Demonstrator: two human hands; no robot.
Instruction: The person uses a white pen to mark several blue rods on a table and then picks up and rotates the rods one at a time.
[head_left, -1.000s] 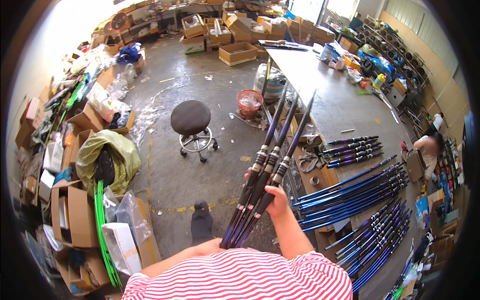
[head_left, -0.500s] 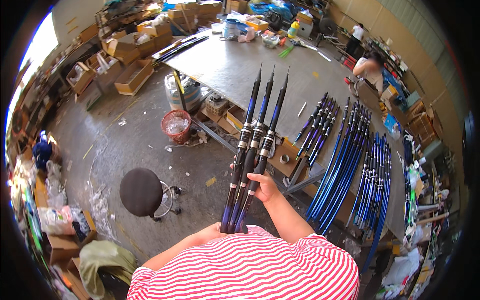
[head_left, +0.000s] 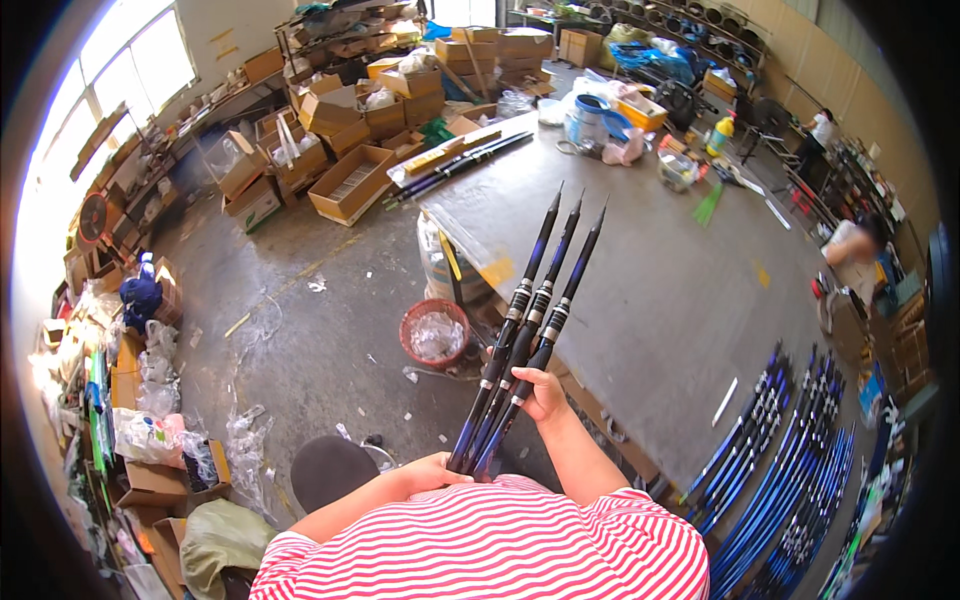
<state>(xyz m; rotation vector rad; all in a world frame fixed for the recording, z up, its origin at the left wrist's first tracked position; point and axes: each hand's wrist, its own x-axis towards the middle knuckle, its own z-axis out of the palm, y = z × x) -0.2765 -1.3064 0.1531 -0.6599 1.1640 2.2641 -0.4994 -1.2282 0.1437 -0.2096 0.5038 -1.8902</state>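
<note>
Three dark blue-and-black fishing rods (head_left: 525,330) stand bundled together, tips pointing up and away over the grey worktable (head_left: 660,290). My right hand (head_left: 541,393) grips the bundle around its middle. My left hand (head_left: 437,470) holds the butt ends close to my red-and-white striped shirt. Many more blue rods (head_left: 790,460) lie in rows on the table at the right.
A red bin (head_left: 435,332) and a black round stool (head_left: 330,470) stand on the concrete floor below me. Cardboard boxes (head_left: 350,180) crowd the far side and the left wall. Two other people (head_left: 855,250) work at the table's right end.
My view has swung left across the room while both hands kept the three rods. The rows of rods on the table have shifted to the lower right of the picture.
</note>
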